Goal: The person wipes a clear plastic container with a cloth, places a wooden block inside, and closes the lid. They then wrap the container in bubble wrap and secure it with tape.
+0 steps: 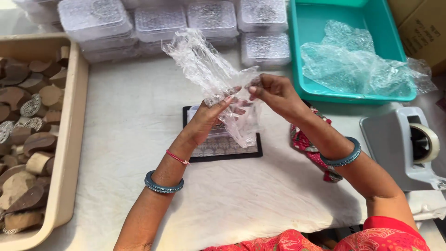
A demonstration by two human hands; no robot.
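Head view: left hand (209, 116) and right hand (274, 95) pinch a clear plastic bag (218, 83) with closed fingertips above a black-edged mat (223, 148); bare white tabletop (134, 116) lies between beige tray (69, 139) and tape dispenser (404, 144).

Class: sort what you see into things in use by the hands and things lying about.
In use: left hand, right hand, clear plastic bag.

Lying about: teal tray, tape dispenser, tray of wooden blocks, stacked clear boxes.
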